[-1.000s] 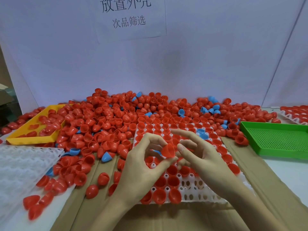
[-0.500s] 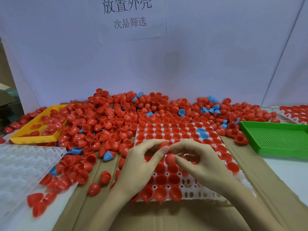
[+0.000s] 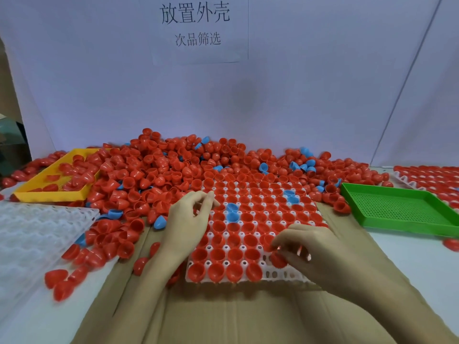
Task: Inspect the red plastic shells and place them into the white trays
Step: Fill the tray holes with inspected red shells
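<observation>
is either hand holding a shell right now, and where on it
The right hand pinches a red shell by its upper edge, over the white tray. The left hand holds nothing visible.

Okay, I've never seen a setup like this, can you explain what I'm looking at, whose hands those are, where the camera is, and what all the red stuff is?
There is no machine here: a person is working with bare hands, and the one camera is worn on their head, looking forward and down.

In front of them a white tray with rows of round pockets lies on brown cardboard. Most pockets already hold red shells, small plastic cups; a few blue shells sit among them. Behind the tray is a big loose pile of shells.

The right hand has its fingers curled over a red shell at the tray's near right part, apparently seating it. The left hand rests relaxed at the tray's left edge; I see nothing in it.

Around the work lie a yellow tray, an empty white tray and a green tray.
</observation>
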`<state>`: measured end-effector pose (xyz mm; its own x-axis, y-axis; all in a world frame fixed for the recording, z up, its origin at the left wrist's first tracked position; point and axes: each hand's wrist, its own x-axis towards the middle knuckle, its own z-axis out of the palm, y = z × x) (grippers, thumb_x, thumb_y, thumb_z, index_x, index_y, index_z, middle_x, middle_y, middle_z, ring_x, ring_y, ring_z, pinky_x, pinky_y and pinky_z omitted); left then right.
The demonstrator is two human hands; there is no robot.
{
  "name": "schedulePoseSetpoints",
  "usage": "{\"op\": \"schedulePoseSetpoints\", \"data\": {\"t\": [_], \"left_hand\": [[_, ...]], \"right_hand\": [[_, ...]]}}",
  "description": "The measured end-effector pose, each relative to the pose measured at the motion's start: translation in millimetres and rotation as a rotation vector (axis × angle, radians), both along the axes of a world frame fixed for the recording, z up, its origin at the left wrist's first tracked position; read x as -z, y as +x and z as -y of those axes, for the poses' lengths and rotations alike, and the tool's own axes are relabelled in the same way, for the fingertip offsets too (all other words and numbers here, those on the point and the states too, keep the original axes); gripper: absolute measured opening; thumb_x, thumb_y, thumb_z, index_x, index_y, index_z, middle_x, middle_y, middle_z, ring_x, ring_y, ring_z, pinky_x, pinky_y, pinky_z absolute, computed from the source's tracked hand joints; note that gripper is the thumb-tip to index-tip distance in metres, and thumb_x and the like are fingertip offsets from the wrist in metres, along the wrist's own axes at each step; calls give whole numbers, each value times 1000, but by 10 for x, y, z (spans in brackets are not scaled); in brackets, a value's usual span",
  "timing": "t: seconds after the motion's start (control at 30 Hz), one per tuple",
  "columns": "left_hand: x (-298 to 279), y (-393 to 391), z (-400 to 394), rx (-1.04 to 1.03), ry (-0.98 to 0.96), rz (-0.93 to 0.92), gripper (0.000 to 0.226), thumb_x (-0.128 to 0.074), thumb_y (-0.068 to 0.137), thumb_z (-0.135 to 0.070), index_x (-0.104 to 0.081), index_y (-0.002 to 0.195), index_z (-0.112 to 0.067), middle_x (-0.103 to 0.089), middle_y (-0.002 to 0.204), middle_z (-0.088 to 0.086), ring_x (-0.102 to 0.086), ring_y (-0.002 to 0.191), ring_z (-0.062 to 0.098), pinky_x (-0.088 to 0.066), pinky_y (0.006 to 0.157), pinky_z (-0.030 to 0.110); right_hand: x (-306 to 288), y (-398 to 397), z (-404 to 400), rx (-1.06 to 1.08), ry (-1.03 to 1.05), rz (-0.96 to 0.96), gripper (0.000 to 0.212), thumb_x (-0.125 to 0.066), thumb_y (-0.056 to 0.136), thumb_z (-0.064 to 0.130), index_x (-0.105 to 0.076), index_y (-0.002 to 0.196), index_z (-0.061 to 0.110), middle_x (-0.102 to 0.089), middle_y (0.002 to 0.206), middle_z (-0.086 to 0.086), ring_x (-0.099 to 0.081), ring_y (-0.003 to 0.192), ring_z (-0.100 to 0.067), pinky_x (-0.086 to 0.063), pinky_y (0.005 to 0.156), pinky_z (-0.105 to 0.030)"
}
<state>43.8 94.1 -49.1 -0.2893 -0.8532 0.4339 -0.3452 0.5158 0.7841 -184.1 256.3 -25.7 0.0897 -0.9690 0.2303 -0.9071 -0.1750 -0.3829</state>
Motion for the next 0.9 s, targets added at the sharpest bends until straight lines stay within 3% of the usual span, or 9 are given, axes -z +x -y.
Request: {"op": "schedulePoseSetpoints", "data": {"t": [0.37, 0.6, 0.73, 0.8, 0.9], "left_hand": [[4, 3, -28, -4, -43, 57, 31, -55, 107, -32, -75, 85, -25, -71, 93, -10, -66, 91, 4, -46, 82, 9], [14, -5, -45, 14, -72, 102, 30, -55, 107, -32, -75, 87, -24, -69, 90, -13, -65, 92, 1, -49, 87, 16], [-2, 1, -33, 27, -86, 124, 28, -56, 106, -29, -76, 87, -23, -69, 88, -13, -65, 91, 1, -50, 86, 16], [-18, 17, -24, 27, -85, 118, 27, -57, 107, -27, -75, 87, -23, -70, 89, -12, -65, 92, 2, -49, 85, 15], [-35, 39, -14, 21, -76, 119, 25, -58, 106, -25, -75, 88, -21, -72, 90, -9, -66, 92, 5, -49, 85, 15]], "right_hand": [[131, 90, -5, -23, 37, 15, 10, -70, 99, 32, -74, 107, 37, -58, 99, 16, -60, 89, -6, -50, 79, -22], [81, 56, 71, -64, 69, 17, 6, -69, 100, 35, -71, 104, 39, -61, 94, 22, -60, 89, -1, -47, 74, -15], [-13, 27, 230, -50, 49, 183, 9, -65, 102, 30, -73, 102, 28, -67, 78, 26, -65, 76, 1, -49, 66, -14], [-57, -3, 365, -37, 26, 244, 14, -63, 103, 30, -75, 103, 22, -69, 75, 20, -66, 68, -3, -52, 63, -18], [-94, -116, 618, -3, -24, 309, 16, -62, 104, 26, -76, 99, 22, -69, 72, 21, -63, 60, 0, -49, 59, -14]]}}
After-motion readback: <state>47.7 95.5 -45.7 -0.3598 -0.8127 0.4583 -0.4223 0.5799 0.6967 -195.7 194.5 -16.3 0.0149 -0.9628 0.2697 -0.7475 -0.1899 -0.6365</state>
